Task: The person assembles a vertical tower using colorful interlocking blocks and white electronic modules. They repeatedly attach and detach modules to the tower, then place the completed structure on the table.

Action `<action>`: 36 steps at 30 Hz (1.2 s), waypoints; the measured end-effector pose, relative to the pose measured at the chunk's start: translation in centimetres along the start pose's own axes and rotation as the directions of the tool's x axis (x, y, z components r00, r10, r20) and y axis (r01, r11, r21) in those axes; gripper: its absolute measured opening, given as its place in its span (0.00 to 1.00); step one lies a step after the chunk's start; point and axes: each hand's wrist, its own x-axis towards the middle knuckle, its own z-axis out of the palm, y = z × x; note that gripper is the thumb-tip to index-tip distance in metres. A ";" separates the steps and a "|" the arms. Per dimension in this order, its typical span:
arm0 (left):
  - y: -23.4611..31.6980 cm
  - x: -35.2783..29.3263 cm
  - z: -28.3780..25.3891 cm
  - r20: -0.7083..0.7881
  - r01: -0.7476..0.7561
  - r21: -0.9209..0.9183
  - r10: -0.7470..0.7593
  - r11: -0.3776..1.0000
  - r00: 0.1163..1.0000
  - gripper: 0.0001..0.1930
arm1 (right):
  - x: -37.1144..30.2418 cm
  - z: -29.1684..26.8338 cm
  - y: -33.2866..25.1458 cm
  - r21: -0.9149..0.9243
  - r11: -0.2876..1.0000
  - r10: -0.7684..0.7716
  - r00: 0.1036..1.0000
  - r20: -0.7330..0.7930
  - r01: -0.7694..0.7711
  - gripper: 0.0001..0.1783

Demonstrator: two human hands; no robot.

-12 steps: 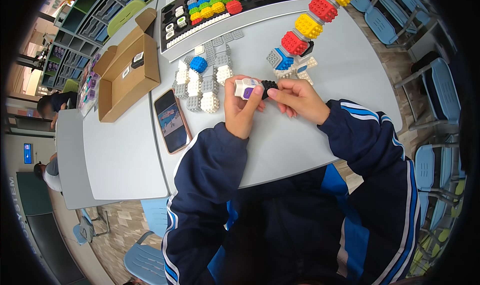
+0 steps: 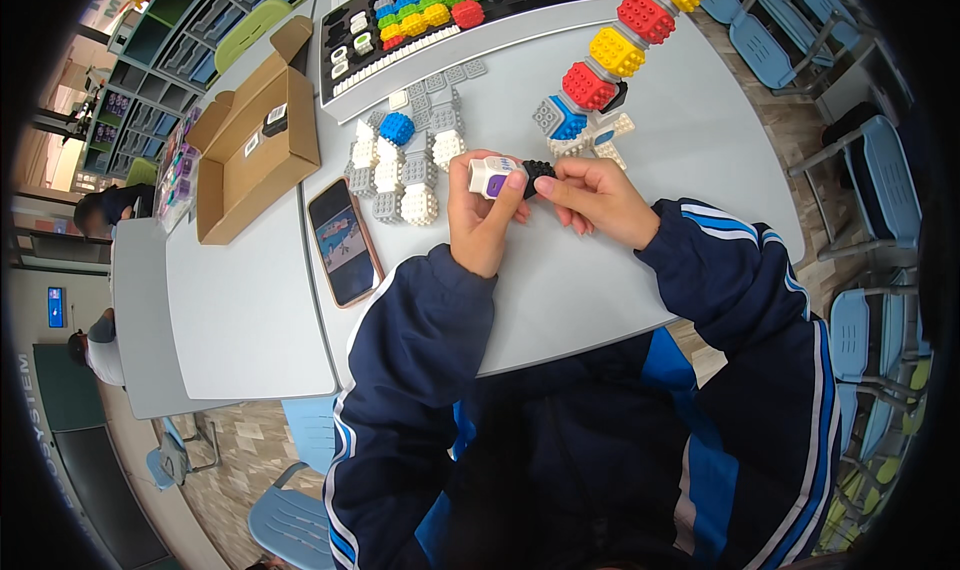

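Note:
A white block with a purple mark (image 2: pixel 488 180) sits in the grip of my left hand (image 2: pixel 482 220), thumb laid across it. Against its right end is a black studded block (image 2: pixel 539 177), pinched by my right hand (image 2: pixel 603 202). The two blocks touch; I cannot tell whether they are locked together. Just beyond my right hand stands a chain of red, yellow, blue and grey studded blocks (image 2: pixel 590 86), with white pieces (image 2: pixel 611 140) at its near end. Left of my hands lie grey and white studded blocks (image 2: pixel 389 175) and one blue block (image 2: pixel 397 128).
A phone (image 2: pixel 343 242) with a lit screen lies left of my left forearm. Behind it stands an open cardboard box (image 2: pixel 250 150). At the back, a tray of coloured blocks (image 2: pixel 352 97) spans the table. Blue chairs (image 2: pixel 885 175) line the right side. People sit at the far left.
My hands and both blocks hold nearly the same place. At the far left, a person has shifted slightly.

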 end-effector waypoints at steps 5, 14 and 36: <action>0.0 0.0 0.0 0.002 -0.004 0.000 0.004 1.000 1.000 0.17 | 0.0 0.0 0.0 0.005 1.000 0.001 1.000 -0.002 -0.001 0.19; -0.1 0.1 -0.2 -0.001 -0.005 0.027 0.005 1.000 1.000 0.16 | 0.1 0.0 0.3 0.012 1.000 -0.002 1.000 -0.004 0.002 0.19; -1.1 2.4 0.1 0.094 -0.016 0.024 0.013 1.000 0.995 0.21 | 0.4 -0.5 0.8 0.127 0.989 -0.059 0.984 -0.165 0.081 0.11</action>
